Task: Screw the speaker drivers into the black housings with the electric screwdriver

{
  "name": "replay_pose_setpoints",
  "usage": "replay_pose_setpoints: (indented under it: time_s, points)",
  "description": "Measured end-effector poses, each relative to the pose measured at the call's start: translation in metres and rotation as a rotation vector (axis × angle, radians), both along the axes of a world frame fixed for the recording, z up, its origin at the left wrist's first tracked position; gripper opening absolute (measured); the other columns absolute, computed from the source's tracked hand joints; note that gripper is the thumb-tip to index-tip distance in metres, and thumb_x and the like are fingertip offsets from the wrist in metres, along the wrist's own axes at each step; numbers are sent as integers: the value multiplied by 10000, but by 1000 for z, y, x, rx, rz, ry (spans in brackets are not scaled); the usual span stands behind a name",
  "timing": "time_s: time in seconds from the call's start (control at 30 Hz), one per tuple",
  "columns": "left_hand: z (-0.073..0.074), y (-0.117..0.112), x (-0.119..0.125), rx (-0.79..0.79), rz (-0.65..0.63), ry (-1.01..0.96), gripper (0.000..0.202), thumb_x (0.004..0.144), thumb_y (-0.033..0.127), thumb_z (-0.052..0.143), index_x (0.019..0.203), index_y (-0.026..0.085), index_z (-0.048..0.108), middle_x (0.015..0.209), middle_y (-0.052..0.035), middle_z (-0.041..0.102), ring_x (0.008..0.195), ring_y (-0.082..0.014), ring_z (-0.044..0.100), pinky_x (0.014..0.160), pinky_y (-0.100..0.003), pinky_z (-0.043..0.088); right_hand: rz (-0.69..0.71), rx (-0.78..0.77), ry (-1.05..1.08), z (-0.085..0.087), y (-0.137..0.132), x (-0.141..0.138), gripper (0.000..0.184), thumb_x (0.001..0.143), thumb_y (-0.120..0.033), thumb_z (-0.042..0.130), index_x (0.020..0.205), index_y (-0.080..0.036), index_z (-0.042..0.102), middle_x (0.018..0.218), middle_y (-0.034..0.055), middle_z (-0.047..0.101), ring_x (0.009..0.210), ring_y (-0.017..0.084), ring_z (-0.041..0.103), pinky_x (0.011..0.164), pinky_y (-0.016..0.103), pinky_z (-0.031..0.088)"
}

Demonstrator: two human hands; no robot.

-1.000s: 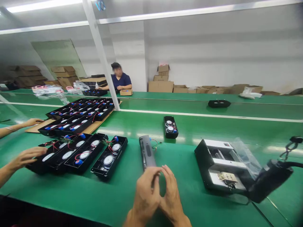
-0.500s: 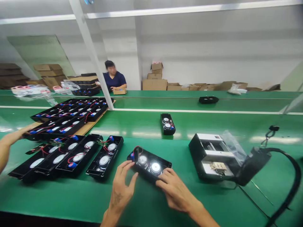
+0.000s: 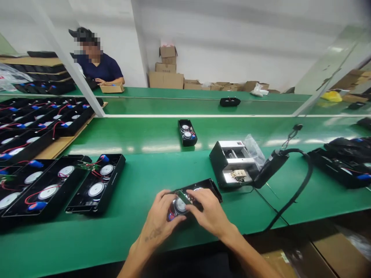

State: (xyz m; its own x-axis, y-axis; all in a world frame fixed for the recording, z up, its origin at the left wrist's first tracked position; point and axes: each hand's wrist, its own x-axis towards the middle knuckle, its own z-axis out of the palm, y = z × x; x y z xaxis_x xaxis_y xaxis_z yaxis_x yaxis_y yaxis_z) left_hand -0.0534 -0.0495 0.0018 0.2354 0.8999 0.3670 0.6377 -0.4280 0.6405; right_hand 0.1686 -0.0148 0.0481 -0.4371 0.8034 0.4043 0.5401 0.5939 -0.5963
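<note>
A black speaker housing [image 3: 209, 186] lies open side up near the front edge of the green table [image 3: 150, 170], with a round silver speaker [image 3: 181, 205] showing inside. My left hand [image 3: 161, 218] curls round the housing's left end. My right hand [image 3: 209, 211] rests over the middle, fingers pinched on a small green circuit board [image 3: 183, 197] that lies across the speaker. Both hands hide most of the housing's inside.
Several open housings [image 3: 95, 185] with speakers and red wires fill the left. One housing [image 3: 187, 133] sits alone mid-table. A black-and-silver device [image 3: 232, 162], a cabled black tool [image 3: 269, 168] and more housings [image 3: 342, 166] stand right. A seated person [image 3: 98, 65] works far left.
The housing has come closer to the table's front edge, and both hands have closed in over its middle. My view has swung right and down.
</note>
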Motion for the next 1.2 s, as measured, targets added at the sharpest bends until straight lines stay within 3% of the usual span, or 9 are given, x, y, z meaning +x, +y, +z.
replay_pose_setpoints:
  time_s: [0.13,0.27,0.37,0.5,0.77,0.9,1.0,1.1,1.2]
  points:
    - [2,-10,-9,65,16,10,488,850,405,783,1248,253,544,1485,-139,508,1434,-349,465,1131,-589,487,140,-10,-60,1,13,-2,285,916,-31,551,1032,-217,734,1004,44,769,954,198,676,862,360,514]
    - [6,-22,-6,106,37,89,481,797,392,830,1175,234,576,1565,-154,406,1501,-406,358,1154,-661,435,341,6,-443,20,12,17,281,943,-64,527,1029,-221,743,996,44,765,938,207,665,842,372,484]
    - [8,-23,6,136,6,225,478,764,272,846,1174,230,603,1588,-150,390,1532,-438,272,1187,-724,345,412,7,-685,31,8,18,247,938,-75,517,1030,-177,722,991,82,746,935,227,643,836,379,479]
    - [7,-19,21,118,17,340,423,725,116,814,1090,205,620,1605,-160,381,1542,-446,237,1190,-728,336,448,73,-833,32,12,12,231,884,-39,529,989,-152,701,954,95,732,933,247,640,848,400,458]
    - [9,-16,29,138,29,331,229,791,76,710,973,212,681,1461,-129,587,1492,-415,372,1197,-740,289,563,21,-844,36,20,5,119,735,-87,605,787,-145,695,790,93,719,730,226,617,778,396,405]
    - [8,-16,28,154,10,314,207,790,124,744,974,213,710,1394,-94,647,1460,-409,407,1216,-714,267,541,-3,-769,35,19,4,89,769,-169,597,806,-154,676,787,90,702,758,234,617,787,390,406]
    - [8,-12,27,130,-5,305,284,752,124,773,1007,243,733,1328,-49,689,1431,-402,426,1229,-714,220,518,-18,-731,27,17,2,134,812,-176,584,914,-158,669,917,100,718,822,234,628,771,371,405]
    - [12,4,21,46,-17,270,301,716,188,828,990,295,763,1251,-6,721,1378,-389,463,1213,-706,220,455,-11,-712,21,18,-2,276,837,-114,555,1092,-135,659,1065,128,726,890,236,647,777,360,398]
    - [24,36,8,-130,-106,198,173,683,327,877,824,301,780,1176,14,731,1303,-347,520,1179,-604,316,374,-139,-673,26,32,-10,269,852,-120,586,1086,-176,708,980,85,759,850,217,669,733,325,379]
